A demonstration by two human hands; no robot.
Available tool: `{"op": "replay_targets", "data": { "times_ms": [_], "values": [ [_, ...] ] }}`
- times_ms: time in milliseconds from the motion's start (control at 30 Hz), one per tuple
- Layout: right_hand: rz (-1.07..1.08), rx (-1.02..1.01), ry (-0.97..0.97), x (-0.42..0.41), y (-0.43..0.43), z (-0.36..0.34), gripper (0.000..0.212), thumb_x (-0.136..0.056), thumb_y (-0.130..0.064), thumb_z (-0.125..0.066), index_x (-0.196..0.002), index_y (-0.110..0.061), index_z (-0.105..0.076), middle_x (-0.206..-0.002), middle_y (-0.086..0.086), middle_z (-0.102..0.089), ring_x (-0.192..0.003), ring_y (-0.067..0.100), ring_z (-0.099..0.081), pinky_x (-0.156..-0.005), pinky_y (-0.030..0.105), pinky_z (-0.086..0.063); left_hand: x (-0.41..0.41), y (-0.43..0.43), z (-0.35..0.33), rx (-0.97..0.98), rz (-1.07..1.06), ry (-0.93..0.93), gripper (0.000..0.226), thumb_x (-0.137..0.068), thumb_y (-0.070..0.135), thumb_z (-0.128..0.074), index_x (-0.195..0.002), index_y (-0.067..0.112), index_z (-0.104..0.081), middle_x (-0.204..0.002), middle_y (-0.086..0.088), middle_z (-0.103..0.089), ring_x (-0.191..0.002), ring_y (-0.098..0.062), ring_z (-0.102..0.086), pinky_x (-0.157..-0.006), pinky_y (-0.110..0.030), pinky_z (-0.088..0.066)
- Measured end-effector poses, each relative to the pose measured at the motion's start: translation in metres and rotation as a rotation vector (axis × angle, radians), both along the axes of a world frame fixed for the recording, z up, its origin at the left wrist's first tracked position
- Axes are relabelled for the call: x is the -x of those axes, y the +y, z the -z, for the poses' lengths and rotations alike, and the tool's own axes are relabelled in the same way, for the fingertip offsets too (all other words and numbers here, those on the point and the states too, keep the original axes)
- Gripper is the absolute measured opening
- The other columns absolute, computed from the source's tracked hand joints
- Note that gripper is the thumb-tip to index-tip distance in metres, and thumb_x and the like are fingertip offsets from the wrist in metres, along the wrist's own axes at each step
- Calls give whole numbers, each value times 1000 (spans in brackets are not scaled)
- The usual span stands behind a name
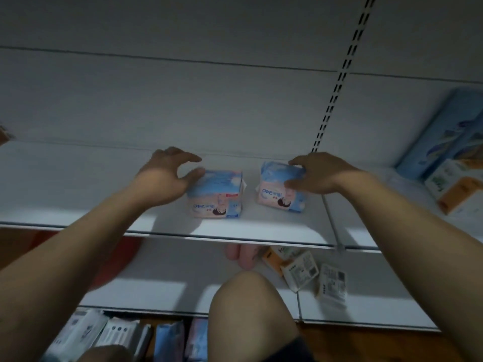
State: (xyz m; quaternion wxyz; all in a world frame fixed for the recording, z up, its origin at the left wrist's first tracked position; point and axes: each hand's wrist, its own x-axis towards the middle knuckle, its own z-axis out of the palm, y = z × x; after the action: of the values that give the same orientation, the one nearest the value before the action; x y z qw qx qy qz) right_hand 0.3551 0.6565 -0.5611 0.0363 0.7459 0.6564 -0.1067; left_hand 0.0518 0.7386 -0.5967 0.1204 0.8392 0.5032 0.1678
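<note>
Two small blue-and-pink soft packs stand side by side on a white store shelf (78, 184). My left hand (167, 176) is spread beside the left pack (218, 194); its thumb touches the pack's upper left corner and the fingers arch above without closing. My right hand (318, 176) grips the right pack (277, 186) from its right side, fingers over the top edge and thumb on the front face. A narrow gap separates the two packs.
Blue, white and orange boxes (449, 158) are stacked at the shelf's right end. On the lower shelf (156, 288) lie small white-and-orange packs (303, 270). More packs (117, 335) sit at the bottom left. My bent knee (248, 304) is in front.
</note>
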Motion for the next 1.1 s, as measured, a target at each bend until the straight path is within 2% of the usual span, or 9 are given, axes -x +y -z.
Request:
{"op": "replay_targets", "data": {
  "times_ms": [100,267,433,633,733,833,900,1000,1100],
  "values": [
    [-22,-47,2,8,3,-1,67,-88,-45,-61,-147,-33,-31,-151,3,-35,-136,25,-36,-109,35,-32,3,-10,8,184,73,-15,92,-67,82,-55,-141,28,-46,-145,-3,-44,-132,-20,-41,-108,-28,-30],
    [-110,-29,-59,36,16,7,94,-76,-61,-68,-150,-42,-14,-148,5,-35,-135,28,-34,-108,41,-30,-6,-14,17,323,144,-77,105,-66,40,-87,-151,30,-25,-151,-1,-34,-132,-18,-39,-104,-20,-29],
    [-98,8,-176,43,27,27,85,-75,-61,-68,-145,-35,-28,-138,10,-45,-126,30,-40,-98,39,-33,-41,-12,3,48,189,397,109,-64,65,-75,-151,42,-13,-162,5,-6,-149,-19,-2,-120,-47,-10],
    [-41,-195,-11,29,17,12,60,-68,-53,-74,-110,-21,-44,-105,4,-49,-102,24,-46,-75,32,-35,-78,-12,-8,-17,269,580,95,-79,50,-66,-151,41,-6,-144,-2,-43,-134,-26,-32,-109,-48,-23],
    [102,-357,205,13,6,-5,55,-68,-53,-76,-97,-18,-45,-92,0,-49,-86,19,-48,-63,31,-35,-67,-5,-22,-16,202,333,95,-65,55,-71,-146,42,-24,-132,-3,-53,-123,-26,-46,-103,-39,-34],
    [348,-541,654,2,-5,-8,51,-74,-40,-79,-105,-16,-45,-91,-3,-52,-77,12,-54,-61,30,-46,-45,-3,-29,238,45,-437,91,-48,38,-77,-133,37,-45,-111,-1,-63,-96,-20,-62,-88,-35,-52],
    [483,-566,1015,-4,-14,0,56,-77,-24,-79,-119,-18,-42,-103,2,-52,-82,17,-61,-66,37,-56,-33,-10,-15,386,-72,-738,83,-47,26,-76,-126,31,-50,-96,-1,-62,-77,-16,-62,-71,-32,-54],
    [538,-370,1254,-10,-30,32,69,-73,-7,-80,-130,-16,-42,-109,8,-58,-89,25,-65,-73,43,-58,-19,-32,27,538,-181,-722,72,-43,26,-78,-112,22,-55,-93,-9,-68,-71,-18,-63,-62,-29,-54],
    [436,-223,899,-11,-46,55,69,-56,-11,-73,-123,-17,-56,-115,5,-67,-91,17,-65,-76,31,-57,-10,-35,49,542,-237,-548,78,-27,40,-80,-99,25,-54,-103,-7,-69,-90,-23,-66,-82,-36,-55]
  ]
}}
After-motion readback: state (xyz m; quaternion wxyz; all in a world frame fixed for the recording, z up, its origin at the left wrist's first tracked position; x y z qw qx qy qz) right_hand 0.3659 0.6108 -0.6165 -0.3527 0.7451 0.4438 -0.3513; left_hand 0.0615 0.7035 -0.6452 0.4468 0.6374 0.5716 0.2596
